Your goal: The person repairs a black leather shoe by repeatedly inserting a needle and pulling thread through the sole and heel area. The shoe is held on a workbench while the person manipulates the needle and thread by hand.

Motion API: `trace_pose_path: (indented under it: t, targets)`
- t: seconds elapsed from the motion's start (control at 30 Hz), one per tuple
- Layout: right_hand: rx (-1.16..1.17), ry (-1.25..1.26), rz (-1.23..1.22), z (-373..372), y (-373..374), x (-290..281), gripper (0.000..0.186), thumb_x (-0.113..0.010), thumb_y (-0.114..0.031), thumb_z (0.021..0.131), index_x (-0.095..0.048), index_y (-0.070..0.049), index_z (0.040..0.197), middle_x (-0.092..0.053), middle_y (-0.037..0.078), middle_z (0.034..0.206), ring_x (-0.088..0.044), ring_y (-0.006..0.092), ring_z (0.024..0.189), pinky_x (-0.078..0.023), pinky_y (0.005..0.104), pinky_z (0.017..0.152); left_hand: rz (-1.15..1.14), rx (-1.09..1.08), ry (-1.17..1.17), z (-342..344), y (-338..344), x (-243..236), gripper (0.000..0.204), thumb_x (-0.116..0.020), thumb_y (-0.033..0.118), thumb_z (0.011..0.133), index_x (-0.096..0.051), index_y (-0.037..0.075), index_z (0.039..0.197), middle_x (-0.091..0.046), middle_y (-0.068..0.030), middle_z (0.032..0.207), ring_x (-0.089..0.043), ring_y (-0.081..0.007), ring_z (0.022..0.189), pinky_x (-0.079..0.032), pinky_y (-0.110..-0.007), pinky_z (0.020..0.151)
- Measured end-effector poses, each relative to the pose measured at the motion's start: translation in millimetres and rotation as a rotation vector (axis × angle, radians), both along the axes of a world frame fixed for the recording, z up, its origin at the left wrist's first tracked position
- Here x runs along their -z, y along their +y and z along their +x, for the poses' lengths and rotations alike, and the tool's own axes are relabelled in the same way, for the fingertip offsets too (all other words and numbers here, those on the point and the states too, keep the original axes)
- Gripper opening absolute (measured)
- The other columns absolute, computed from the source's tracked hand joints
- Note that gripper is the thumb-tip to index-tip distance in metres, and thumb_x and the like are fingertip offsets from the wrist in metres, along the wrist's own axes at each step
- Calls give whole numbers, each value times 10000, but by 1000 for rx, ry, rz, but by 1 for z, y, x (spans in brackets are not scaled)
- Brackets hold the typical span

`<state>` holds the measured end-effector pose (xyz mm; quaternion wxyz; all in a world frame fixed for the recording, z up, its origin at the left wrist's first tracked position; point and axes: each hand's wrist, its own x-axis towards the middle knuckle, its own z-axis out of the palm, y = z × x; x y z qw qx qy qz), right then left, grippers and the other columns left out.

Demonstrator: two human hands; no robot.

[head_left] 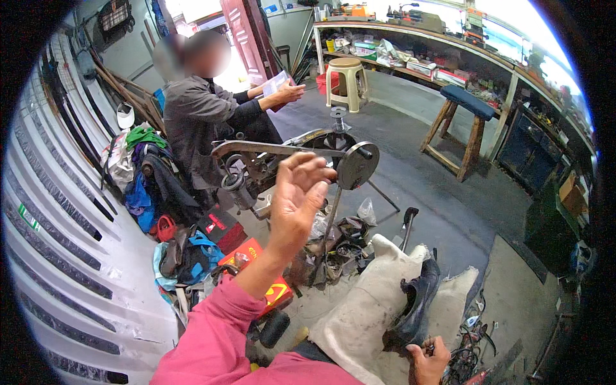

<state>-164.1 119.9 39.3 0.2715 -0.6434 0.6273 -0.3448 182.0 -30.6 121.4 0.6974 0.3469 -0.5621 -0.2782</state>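
Note:
My left hand (296, 205) is raised in the middle of the view, fingers apart and loosely bent, with nothing in it. Just beyond its fingertips is the round metal handwheel (358, 165) of a hand-cranked, sewing-type machine (276, 151) on thin legs. Low on the right, my right hand (431, 363) has thumb and fingers pinched together around something small and dark that I cannot make out. Right above that hand, a black leather-like piece (420, 298) lies across a worn whitish cover (362, 292) over my lap.
A seated person (199, 115) beyond the machine holds papers. Ahead are a beige stool (347, 80), a blue-topped wooden stool (467, 102) and a cluttered workbench (410, 35). Scraps (340, 250), a red box (273, 292) and piled bags (151, 167) lie around; tangled cords (471, 350) sit near my right hand.

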Motion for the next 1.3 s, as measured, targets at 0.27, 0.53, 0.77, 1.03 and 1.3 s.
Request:
trace_pose_path:
  t: [0.27,0.53,0.77,1.03,1.3]
  targets:
    - [4,-76,24,-3,1,2,319,-812,-171,804,-534,-17,780,-467,104,601,-380,223,547,-357,366,527,360,224,-480,-65,28,76,261,-692,176,895,-606,64,1114,-630,-84,1139,-599,-225,1095,-468,-349,959]
    - [26,-78,23,-8,4,5,236,-801,-169,804,-626,-20,860,-612,113,703,-541,216,613,-453,338,598,90,383,-1111,-132,79,121,580,-684,552,828,-665,19,1057,-600,-159,1187,-456,-352,1251,-354,-481,1028]
    - [39,-123,43,-16,5,17,217,-786,-147,824,-622,-13,875,-583,63,687,-491,155,620,-446,315,596,358,536,-1046,-156,90,129,610,-697,490,845,-602,-51,1109,-621,-201,1097,-553,-367,1121,-440,-420,950]
    - [58,-142,11,-21,7,21,142,-724,-124,877,-639,-13,902,-595,58,709,-503,135,645,-452,302,618,788,698,-542,-184,84,138,498,-721,394,817,-614,-17,1077,-683,-231,1011,-648,-352,990,-486,-429,877]
    - [136,-441,104,-25,11,27,125,-632,-142,952,-634,-32,893,-591,-17,756,-474,79,664,-410,240,613,1042,869,-276,-190,76,144,277,-779,241,806,-657,14,908,-697,-41,789,-637,-129,727,-507,-317,699]
